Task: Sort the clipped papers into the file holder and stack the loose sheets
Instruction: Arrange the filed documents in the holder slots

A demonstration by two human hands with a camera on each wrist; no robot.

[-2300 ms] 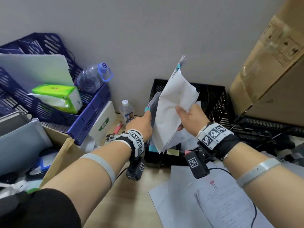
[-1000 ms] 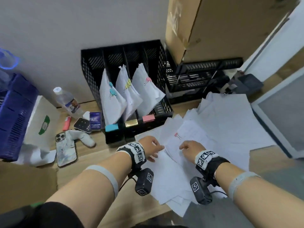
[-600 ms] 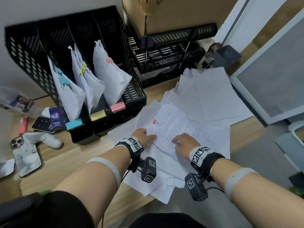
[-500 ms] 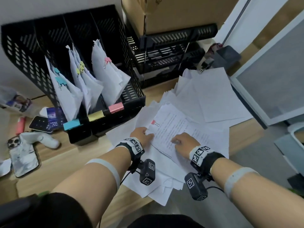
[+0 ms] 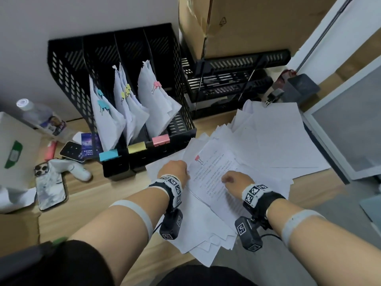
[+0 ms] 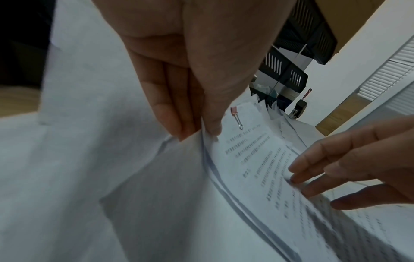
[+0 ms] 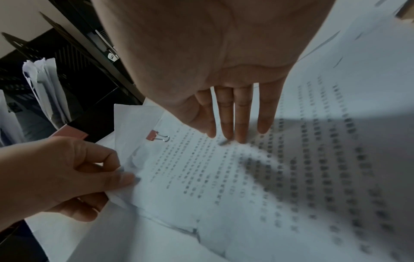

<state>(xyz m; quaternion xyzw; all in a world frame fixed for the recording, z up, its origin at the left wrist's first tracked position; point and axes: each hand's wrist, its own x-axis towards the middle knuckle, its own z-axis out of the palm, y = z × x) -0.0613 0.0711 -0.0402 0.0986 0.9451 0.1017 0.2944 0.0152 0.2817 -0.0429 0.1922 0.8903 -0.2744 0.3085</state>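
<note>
A printed packet (image 5: 216,174) held by a pink binder clip (image 5: 197,158) lies on top of scattered loose sheets (image 5: 278,137) on the wooden desk. My left hand (image 5: 185,172) pinches the packet's left edge between thumb and fingers (image 6: 179,124), lifting it slightly. My right hand (image 5: 225,180) presses straight fingertips (image 7: 233,136) flat on the printed page. The black file holder (image 5: 68,65) stands behind at the left. Its slots hold clipped papers: blue clips (image 5: 102,104), yellow clips (image 5: 125,92), a pink clip (image 5: 156,85).
A phone (image 5: 49,186), a white device (image 5: 74,169), a water bottle (image 5: 41,118) and a white box (image 5: 14,149) lie left of the holder. Black letter trays (image 5: 226,79) under a cardboard box (image 5: 247,23) stand behind the sheets. Paper overhangs the desk's front edge (image 5: 206,256).
Earlier both hands held a blue-clipped packet up by the holder; it now stands in the left slot. Both hands came down onto the pink-clipped packet, and the left now pinches its edge.
</note>
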